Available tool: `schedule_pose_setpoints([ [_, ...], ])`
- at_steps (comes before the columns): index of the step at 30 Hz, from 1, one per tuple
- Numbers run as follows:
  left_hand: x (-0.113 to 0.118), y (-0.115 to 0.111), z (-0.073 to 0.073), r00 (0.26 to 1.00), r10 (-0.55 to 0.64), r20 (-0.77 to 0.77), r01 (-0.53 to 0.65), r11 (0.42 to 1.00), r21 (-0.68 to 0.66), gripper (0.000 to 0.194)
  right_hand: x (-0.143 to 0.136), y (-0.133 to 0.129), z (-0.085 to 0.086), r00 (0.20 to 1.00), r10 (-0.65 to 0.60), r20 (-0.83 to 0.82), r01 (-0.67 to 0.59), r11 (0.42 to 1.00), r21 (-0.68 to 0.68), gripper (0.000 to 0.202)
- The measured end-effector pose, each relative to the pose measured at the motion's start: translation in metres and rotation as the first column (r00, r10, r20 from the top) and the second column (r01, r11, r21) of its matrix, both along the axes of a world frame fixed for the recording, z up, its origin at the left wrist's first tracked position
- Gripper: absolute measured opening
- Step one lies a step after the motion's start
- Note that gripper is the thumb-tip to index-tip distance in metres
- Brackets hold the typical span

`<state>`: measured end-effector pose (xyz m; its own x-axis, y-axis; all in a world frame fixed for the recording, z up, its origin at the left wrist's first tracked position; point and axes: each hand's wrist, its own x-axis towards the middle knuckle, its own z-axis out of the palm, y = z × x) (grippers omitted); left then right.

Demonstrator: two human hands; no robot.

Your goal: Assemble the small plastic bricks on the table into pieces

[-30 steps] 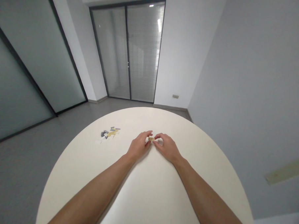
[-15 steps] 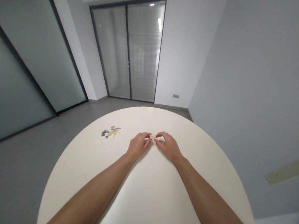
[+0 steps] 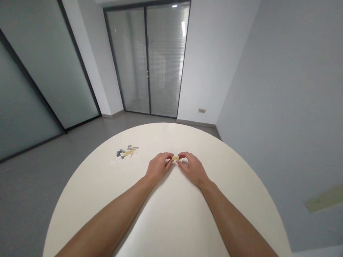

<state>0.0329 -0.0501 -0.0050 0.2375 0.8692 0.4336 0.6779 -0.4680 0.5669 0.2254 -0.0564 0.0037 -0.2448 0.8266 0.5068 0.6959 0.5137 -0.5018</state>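
Both hands are meeting at a small yellow block (image 3: pixel 175 158), which is sitting at 12 o'clock from the middle of the bench (image 3: pixel 167 223). The left hand (image 3: pixel 158 166) is pinching its 9 o'clock end between thumb and fingers, and the right hand (image 3: pixel 194 170) is pinching its 3 o'clock end the same way. The hands themselves are staying apart, with only the block spanning the gap. Whether the block is resting on the bench or hanging just above it, I cannot tell. The left forearm is reaching in from 7 o'clock, the right from 5 o'clock.

At 9 o'clock from the left hand, well apart from it, a pile (image 3: pixel 127 153) of small pieces is lying loosely on the bench. Dark and grey ones are sitting toward its 9 and 12 o'clock sides, yellow ones toward its middle; the smallest are showing too faintly to make out.

Beyond the bench, a glass door (image 3: pixel 163 60) is standing at about 12 o'clock, its right pane reflecting a light. A frosted partition (image 3: pixel 63 55) is rising at 10 o'clock, and a plain wall (image 3: pixel 289 92) is filling the view from 1 to 3 o'clock.
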Motion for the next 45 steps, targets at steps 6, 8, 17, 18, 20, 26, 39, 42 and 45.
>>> schedule_pose_setpoints([
  [6, 0.0, -0.0011, 0.0015, 1.0, 0.001, -0.009, -0.002, 1.0, -0.005, 0.024, -0.0005, -0.0007, 0.0013, 1.0, 0.005, 0.024, -0.005, 1.0, -0.002, 0.013],
  [8, -0.0002, -0.0012, 0.0014, 1.0, -0.003, -0.012, 0.003, 1.0, -0.006, 0.025, -0.0006, -0.0005, 0.001, 1.0, 0.005, 0.024, -0.005, 1.0, -0.002, 0.013],
  [17, 0.0007, -0.002, 0.0029, 0.999, 0.018, -0.034, -0.019, 1.0, -0.013, 0.025, 0.001, 0.0021, -0.002, 1.0, 0.021, 0.004, -0.021, 1.0, -0.002, 0.014],
  [18, 0.0007, -0.002, 0.0029, 0.999, 0.014, -0.03, -0.015, 1.0, -0.016, 0.025, 0.0011, 0.0019, -0.0019, 1.0, 0.021, 0.001, -0.021, 1.0, -0.001, 0.014],
  [20, 0.0008, -0.0021, 0.0026, 1.0, 0.007, -0.023, -0.007, 1.0, -0.015, 0.025, 0.0009, 0.0014, -0.0013, 1.0, 0.022, 0.0, -0.022, 1.0, -0.002, 0.014],
  [26, 0.0019, -0.0038, 0.0036, 1.0, 0.007, -0.016, -0.007, 1.0, 0.004, 0.025, 0.0002, 0.0016, -0.0014, 1.0, 0.017, 0.002, -0.017, 1.0, 0.009, 0.012],
  [39, 0.0028, -0.0068, 0.0073, 1.0, 0.015, -0.008, -0.015, 1.0, -0.005, 0.025, -0.0003, 0.0015, -0.0011, 1.0, 0.021, 0.007, -0.021, 0.999, 0.024, 0.011],
  [42, 0.0027, -0.0071, 0.0077, 1.0, 0.014, -0.013, -0.014, 1.0, -0.004, 0.024, -0.0006, 0.0008, 0.0004, 1.0, 0.025, 0.008, -0.025, 0.999, 0.02, 0.01],
  [45, 0.0025, -0.0072, 0.0076, 1.0, 0.013, -0.011, -0.013, 1.0, 0.001, 0.022, -0.0008, -0.0004, 0.0021, 0.999, 0.038, 0.01, -0.038, 0.999, 0.024, 0.01],
])
